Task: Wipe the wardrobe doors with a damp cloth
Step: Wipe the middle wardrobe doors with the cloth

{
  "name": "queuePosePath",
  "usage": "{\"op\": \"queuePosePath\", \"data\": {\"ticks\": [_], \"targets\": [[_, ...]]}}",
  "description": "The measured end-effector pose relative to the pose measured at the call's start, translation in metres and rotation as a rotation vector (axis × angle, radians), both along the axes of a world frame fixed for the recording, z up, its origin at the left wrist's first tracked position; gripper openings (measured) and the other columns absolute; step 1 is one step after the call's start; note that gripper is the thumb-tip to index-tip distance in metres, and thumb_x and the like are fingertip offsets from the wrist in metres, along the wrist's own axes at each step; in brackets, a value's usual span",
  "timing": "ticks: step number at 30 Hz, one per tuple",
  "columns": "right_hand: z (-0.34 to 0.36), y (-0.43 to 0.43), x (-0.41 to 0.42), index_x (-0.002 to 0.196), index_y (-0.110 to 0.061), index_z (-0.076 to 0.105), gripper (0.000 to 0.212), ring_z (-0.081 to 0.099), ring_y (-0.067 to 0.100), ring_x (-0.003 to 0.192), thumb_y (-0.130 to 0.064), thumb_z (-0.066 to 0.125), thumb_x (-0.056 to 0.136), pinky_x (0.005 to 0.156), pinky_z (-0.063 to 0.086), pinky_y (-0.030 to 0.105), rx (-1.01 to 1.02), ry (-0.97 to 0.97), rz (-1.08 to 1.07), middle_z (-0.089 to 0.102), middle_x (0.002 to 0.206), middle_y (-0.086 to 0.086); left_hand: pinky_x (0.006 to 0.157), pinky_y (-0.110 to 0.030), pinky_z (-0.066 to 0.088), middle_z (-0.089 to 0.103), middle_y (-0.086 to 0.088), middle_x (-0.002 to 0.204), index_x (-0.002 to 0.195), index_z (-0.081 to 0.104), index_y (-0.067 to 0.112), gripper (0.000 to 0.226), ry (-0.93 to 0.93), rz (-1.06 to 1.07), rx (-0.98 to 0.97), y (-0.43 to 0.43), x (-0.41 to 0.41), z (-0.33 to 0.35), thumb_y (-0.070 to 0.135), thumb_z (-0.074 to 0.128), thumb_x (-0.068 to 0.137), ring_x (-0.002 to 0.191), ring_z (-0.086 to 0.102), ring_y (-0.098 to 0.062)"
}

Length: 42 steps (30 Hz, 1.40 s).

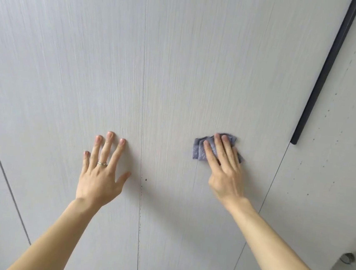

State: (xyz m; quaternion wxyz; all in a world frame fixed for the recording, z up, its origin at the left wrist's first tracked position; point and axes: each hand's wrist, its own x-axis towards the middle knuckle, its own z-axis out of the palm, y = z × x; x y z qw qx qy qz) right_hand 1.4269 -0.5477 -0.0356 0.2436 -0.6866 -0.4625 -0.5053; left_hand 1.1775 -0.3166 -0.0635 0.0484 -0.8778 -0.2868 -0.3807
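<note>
Pale woodgrain wardrobe doors (70,70) fill your view: your left hand (102,171) rests flat, fingers spread, left of the seam, while your right hand (224,167) presses the crumpled blue-grey cloth (199,152) flat-fingered on the right door.

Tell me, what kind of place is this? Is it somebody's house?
Probably a room in a home, maybe a bedroom. You can see tall pale wood-grain wardrobe doors, the thin seam between them, and a long dark handle. The right hand presses a bluish cloth flat on one door.
</note>
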Motion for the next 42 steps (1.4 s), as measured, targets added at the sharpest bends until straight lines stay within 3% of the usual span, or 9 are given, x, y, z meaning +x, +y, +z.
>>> {"op": "queuePosePath", "data": {"ticks": [5,11,20,24,29,33,35,38,42], "targets": [[-0.019,-0.003,0.009,0.148,-0.004,0.041,0.071,0.024,0.039,0.149,0.019,0.039,0.081,0.119,0.025,0.057,0.154,0.103,-0.031,0.033,0.157,0.021,0.119,-0.064,0.017,-0.012,0.001,0.169,0.162,0.003,0.028,0.104,-0.031,0.017,-0.003,-0.003,0.006,-0.004,0.037,0.074,0.087,0.156,-0.011,-0.027],[-0.085,0.003,-0.019,0.149,-0.01,0.041,0.069,0.019,0.027,0.152,0.006,0.039,0.082,0.121,0.023,0.047,-0.252,-0.022,0.044,0.035,0.157,0.012,0.121,-0.061,0.015,-0.017,0.006,0.168,0.162,-0.002,0.033,0.102,-0.004,0.04,-0.059,-0.013,0.004,-0.002,0.039,0.07,0.09,0.156,-0.012,-0.024],[0.032,0.057,-0.042,0.147,-0.003,0.045,0.064,0.028,0.034,0.148,0.009,0.033,0.085,0.121,0.023,0.052,0.043,0.055,0.125,0.035,0.157,0.017,0.123,-0.058,0.014,-0.023,0.012,0.166,0.158,-0.011,0.043,0.105,-0.011,0.023,-0.177,-0.015,0.004,-0.022,0.035,0.071,0.092,0.154,-0.02,-0.018],[-0.017,0.07,-0.05,0.149,-0.012,0.045,0.057,0.03,0.025,0.148,-0.004,0.019,0.099,0.12,0.027,0.045,-0.107,-0.075,0.157,0.034,0.158,0.007,0.122,-0.057,0.015,-0.018,0.011,0.167,0.159,-0.004,0.041,0.099,-0.045,0.014,-0.182,-0.016,0.005,-0.03,0.035,0.069,0.093,0.155,-0.016,-0.019],[-0.08,0.061,-0.047,0.146,-0.017,0.05,0.058,0.028,0.017,0.149,-0.007,0.016,0.1,0.116,0.031,0.039,-0.353,-0.178,0.161,0.038,0.157,0.001,0.122,-0.056,0.019,-0.014,0.009,0.169,0.16,0.002,0.04,0.093,-0.048,0.021,-0.138,-0.01,0.004,-0.034,0.042,0.066,0.093,0.155,-0.012,-0.019],[-0.039,0.078,-0.056,0.147,-0.012,0.048,0.055,0.03,0.022,0.148,-0.007,0.018,0.102,0.121,0.021,0.043,-0.138,-0.075,0.175,0.035,0.158,0.006,0.112,-0.056,0.041,-0.014,0.015,0.168,0.159,0.002,0.046,0.085,-0.126,0.074,-0.218,-0.021,0.011,-0.045,0.042,0.06,0.097,0.155,-0.012,-0.014],[-0.022,0.091,-0.062,0.147,-0.01,0.048,0.053,0.031,0.024,0.148,-0.006,0.021,0.101,0.122,0.019,0.045,-0.045,-0.034,0.201,0.035,0.157,0.007,0.11,-0.052,0.044,-0.017,0.017,0.166,0.157,-0.001,0.05,0.084,-0.17,0.09,-0.27,-0.029,0.015,-0.055,0.041,0.059,0.099,0.155,-0.014,-0.011],[-0.033,0.102,-0.064,0.149,-0.01,0.045,0.053,0.029,0.022,0.149,-0.005,0.031,0.098,0.123,0.018,0.045,-0.019,-0.067,0.216,0.035,0.159,0.005,0.117,-0.049,0.037,-0.022,0.016,0.165,0.156,-0.008,0.051,0.091,-0.125,0.107,-0.29,-0.036,0.014,-0.077,0.041,0.061,0.098,0.154,-0.016,-0.012],[-0.1,0.094,-0.062,0.151,-0.013,0.041,0.059,0.027,0.018,0.15,-0.01,0.04,0.092,0.12,0.024,0.041,-0.199,-0.173,0.233,0.031,0.161,0.002,0.122,-0.053,0.024,-0.024,0.015,0.165,0.157,-0.008,0.049,0.093,-0.008,0.137,-0.295,-0.039,0.001,-0.116,0.036,0.062,0.098,0.153,-0.018,-0.011]]}}
